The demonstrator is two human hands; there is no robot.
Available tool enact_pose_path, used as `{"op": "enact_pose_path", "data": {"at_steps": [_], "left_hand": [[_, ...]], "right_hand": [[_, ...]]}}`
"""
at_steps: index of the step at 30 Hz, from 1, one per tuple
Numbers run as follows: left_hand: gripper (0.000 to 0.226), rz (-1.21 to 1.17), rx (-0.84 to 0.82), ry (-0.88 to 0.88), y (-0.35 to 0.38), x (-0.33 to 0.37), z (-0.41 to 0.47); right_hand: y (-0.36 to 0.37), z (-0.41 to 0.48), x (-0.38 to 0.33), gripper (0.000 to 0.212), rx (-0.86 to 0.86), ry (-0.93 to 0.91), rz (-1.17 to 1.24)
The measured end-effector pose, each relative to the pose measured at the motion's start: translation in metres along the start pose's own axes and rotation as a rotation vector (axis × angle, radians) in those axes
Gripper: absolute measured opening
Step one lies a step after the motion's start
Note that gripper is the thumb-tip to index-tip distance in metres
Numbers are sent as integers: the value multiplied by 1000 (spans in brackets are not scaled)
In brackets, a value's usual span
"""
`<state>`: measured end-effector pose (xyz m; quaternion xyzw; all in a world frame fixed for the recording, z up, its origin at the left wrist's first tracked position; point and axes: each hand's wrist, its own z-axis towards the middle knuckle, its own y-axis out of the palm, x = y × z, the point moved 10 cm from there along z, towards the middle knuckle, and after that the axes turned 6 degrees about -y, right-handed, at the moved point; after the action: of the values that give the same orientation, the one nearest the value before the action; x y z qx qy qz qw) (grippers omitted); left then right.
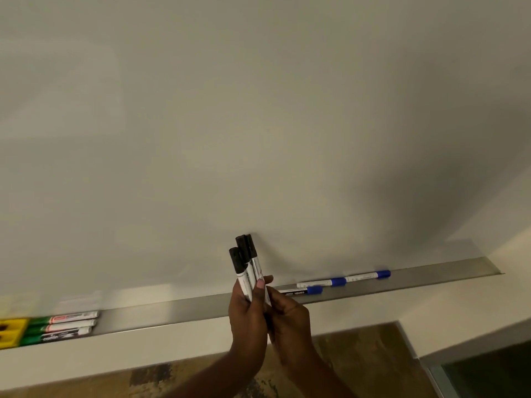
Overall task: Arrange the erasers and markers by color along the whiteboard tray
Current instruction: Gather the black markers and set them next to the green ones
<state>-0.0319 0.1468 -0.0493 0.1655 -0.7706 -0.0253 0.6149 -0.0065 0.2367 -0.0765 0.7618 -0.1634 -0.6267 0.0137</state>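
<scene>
Three black-capped markers (246, 262) stand upright in a bundle, caps up, in front of the whiteboard. My left hand (248, 314) is wrapped around their white barrels. My right hand (288, 314) grips their lower ends from the right. On the metal whiteboard tray (178, 311) lie three blue-capped markers (339, 282) to the right of my hands. Three green-capped markers (61, 326) lie side by side at the left. A yellow eraser (11, 331) sits at the far left edge, partly cut off.
The whiteboard (258, 124) fills the upper view. The tray ends at the right (494, 270) near a wall corner. Below the tray runs a white ledge (115, 354), with patterned brown floor (359, 360) under it.
</scene>
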Motion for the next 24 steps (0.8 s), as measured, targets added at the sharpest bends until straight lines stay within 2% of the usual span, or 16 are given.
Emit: {"op": "enact_pose_path", "data": {"at_steps": [2,4,7,13,17,20,24], "left_hand": [[24,-10,28,-10,-10,0,0],[24,-32,47,-19,-20,0,0],[29,-37,80,-19,-34,2,-1],[36,5,165,25,-72,17,-2],[39,37,225,23,-101,24,-5],[34,67,250,22,-123,28,-4],[27,70,278,41,-152,38,-1]], "right_hand": [[8,-3,0,17,-14,2,-55],[16,-5,-3,13,-41,-10,-119],[36,-9,-3,15,-148,-9,-178],[72,-18,6,22,-243,53,-237],[100,-22,13,25,-371,136,-293],[124,-25,19,25,-481,162,-325],[152,-29,26,24,-531,165,-325]]}}
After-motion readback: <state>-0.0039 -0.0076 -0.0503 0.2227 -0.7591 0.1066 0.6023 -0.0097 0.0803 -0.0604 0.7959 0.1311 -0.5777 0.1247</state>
